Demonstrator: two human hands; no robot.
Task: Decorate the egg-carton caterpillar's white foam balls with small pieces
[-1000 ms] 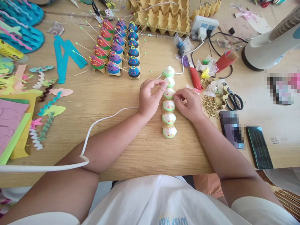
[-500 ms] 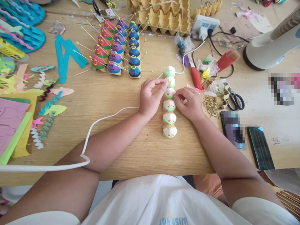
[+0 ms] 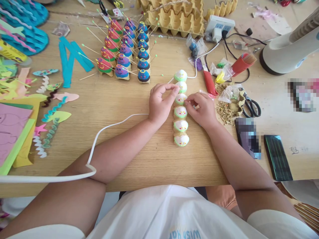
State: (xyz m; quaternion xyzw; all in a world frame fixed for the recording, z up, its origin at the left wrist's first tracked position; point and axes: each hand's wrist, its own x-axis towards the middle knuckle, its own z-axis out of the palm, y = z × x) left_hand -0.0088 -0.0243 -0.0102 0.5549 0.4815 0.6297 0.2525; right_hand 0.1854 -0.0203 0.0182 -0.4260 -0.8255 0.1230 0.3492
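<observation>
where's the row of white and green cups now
In the head view, the row of cups stands just right of centre on the table, between the left hand and the right hand.

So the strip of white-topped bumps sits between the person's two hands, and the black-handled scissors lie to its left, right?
Not quite: the head view shows the black-handled scissors lying to its right. The strip of white-topped bumps does sit between the left hand and right hand.
</observation>
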